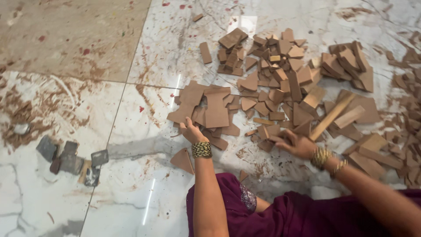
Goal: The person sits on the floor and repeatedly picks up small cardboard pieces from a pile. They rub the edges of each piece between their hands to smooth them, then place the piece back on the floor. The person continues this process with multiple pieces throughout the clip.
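From the head camera, two hands show. The left hand (191,131) rests with its fingers spread flat on the near edge of a pile of flat brown board pieces (206,107); it grips nothing. The right hand (294,143) has its fingers curled loosely over small brown pieces (265,131) on the floor; I cannot tell if it holds one. Each wrist wears gold bangles (201,150).

The brown pieces are too many to count. They are thin, flat and matte, cut as squares, strips and triangles. One long pale wooden stick (332,116) lies slanted on the heap, just beyond the right hand. One brown triangle (183,160) lies alone beside the left wrist.

The floor (144,193) is shiny white marble tile with brown dust and red spots. About five dark grey blocks (70,159) sit in a little bunch far left, well apart from the hands. Purple cloth (289,217) covers the person's lap.
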